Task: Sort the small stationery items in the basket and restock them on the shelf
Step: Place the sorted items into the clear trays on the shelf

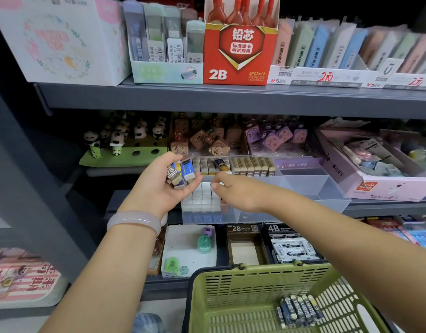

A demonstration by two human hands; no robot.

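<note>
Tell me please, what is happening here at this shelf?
A person is restocking erasers. The left hand holds a small bunch of erasers, some blue, one marked 2B. The right hand reaches with curled fingers over a clear tray, just above the white erasers stacked in it; whether it holds anything is not visible. Below, a green basket has a few small packs left in it.

Wrapped erasers bunched in left hand; more lie in green basket.
</note>
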